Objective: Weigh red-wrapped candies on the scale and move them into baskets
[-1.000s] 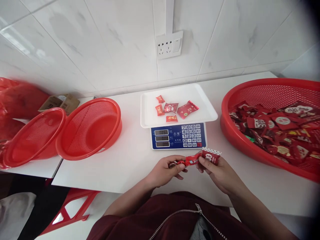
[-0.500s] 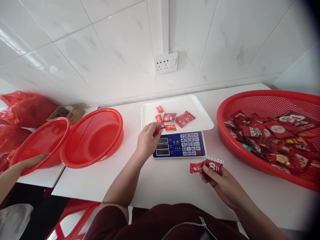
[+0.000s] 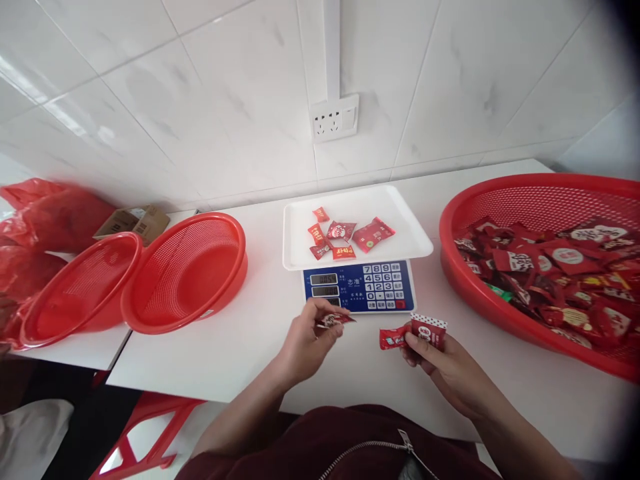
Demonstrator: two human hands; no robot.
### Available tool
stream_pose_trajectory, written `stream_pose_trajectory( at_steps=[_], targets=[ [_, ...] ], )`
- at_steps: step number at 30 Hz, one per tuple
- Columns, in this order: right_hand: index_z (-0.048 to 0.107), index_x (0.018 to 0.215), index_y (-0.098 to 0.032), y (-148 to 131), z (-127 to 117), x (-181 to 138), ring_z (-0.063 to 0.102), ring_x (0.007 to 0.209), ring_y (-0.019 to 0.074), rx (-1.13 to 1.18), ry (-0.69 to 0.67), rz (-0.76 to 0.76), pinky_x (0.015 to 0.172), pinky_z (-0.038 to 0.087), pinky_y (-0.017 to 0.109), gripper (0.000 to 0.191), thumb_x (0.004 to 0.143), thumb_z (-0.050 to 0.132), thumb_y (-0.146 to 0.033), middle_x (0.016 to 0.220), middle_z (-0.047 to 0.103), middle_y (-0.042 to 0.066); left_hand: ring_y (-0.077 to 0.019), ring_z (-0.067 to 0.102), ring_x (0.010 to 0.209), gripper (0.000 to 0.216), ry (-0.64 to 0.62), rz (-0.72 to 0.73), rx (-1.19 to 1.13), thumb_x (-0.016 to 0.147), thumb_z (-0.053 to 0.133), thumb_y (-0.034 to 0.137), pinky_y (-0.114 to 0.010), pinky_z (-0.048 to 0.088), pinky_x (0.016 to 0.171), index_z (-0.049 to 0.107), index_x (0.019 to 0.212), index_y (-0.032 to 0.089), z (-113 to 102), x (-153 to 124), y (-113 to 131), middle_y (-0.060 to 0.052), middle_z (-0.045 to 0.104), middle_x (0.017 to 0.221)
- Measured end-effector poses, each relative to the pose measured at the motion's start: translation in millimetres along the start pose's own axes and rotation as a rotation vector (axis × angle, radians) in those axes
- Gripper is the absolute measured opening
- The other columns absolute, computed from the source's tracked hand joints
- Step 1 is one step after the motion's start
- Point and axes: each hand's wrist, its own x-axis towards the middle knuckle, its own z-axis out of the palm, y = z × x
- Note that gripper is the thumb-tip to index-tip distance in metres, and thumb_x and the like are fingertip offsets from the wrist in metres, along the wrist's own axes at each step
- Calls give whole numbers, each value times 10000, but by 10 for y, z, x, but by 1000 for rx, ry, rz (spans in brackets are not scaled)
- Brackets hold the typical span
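My left hand [image 3: 306, 343] pinches a packet [image 3: 333, 320] by the near edge of the scale [image 3: 384, 287]; my right hand [image 3: 443, 363] pinches a dotted packet [image 3: 429, 330] and a small one [image 3: 391, 338]. Six others [image 3: 373, 235] lie on the far tray [image 3: 403, 212].

Found 志准 on blue scale panel [image 3: 354, 293], digits 0 to 9 on keypad [image 3: 384, 287]; could not confirm display [image 3: 325, 280] figures or wrapper [image 3: 430, 330] lettering.
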Motion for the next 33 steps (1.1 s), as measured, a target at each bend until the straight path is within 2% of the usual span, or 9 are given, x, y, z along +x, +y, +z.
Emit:
stream_pose_trajectory(
  at_steps=[2,7,11,13,16,21,24,28,33],
  targets=[
    [600,687,-183,-42,40,9,479,583,145,-17,-27,-17,563,397,294,397,645,694,-566,604,548,13,-188,621,946,145,-90,-109,16,822,578,206,-319,486,778,499,941,179,47,-82,-60,-94,658,1024],
    [642,758,-179,-80,54,13,502,586,159,-98,-105,-34,573,422,313,421,652,673,-585,627,582,29,-147,610,753,242,-117,-247,-31,772,633,257,-278,498,660,562,978,151,138,-109,-195,-49,636,863],
    [639,747,-178,-38,33,-11,512,579,161,-93,-121,-15,576,440,317,397,659,676,-563,624,596,34,-135,591,690,563,-171,-336,-104,742,653,271,-202,464,491,423,1254,226,196,-95,-249,-14,600,848],
    [638,738,-181,-22,30,-27,507,578,154,-73,-124,-14,572,438,308,381,670,670,-555,629,600,33,-111,548,622,635,-166,-339,-75,749,645,276,-182,428,446,361,1317,265,215,-94,-270,11,577,807],
    [641,742,-182,-21,30,-39,509,600,156,-98,-154,-24,590,441,304,368,695,651,-547,656,610,35,-104,531,628,623,-188,-293,-42,756,642,262,-212,452,527,379,1321,259,237,-100,-298,14,577,791],
    [652,917,-187,-58,49,-19,588,765,209,-217,-232,39,758,474,355,388,718,643,-520,848,665,65,-159,592,758,723,-365,-271,54,747,655,235,-313,480,713,319,1386,266,259,-116,-292,-27,646,891],
    [637,806,-182,-76,70,-7,587,751,208,-291,-299,19,736,476,342,345,751,606,-521,777,654,47,-158,591,748,793,-408,-294,98,735,670,244,-319,473,721,265,1414,302,253,-118,-261,-10,647,886],
    [624,740,-182,-75,87,6,573,720,197,-312,-182,-29,713,463,320,354,717,641,-535,741,650,36,-121,551,658,838,-410,-292,82,690,729,263,-290,447,686,290,1404,306,245,-102,-241,15,612,815],
    [649,774,-174,-39,86,57,572,707,188,-107,-34,-15,697,466,328,416,674,667,-577,743,656,50,-129,568,696,678,-306,-267,-194,720,707,330,-274,455,653,409,1318,217,286,-55,-283,-29,602,854]
  ],
)
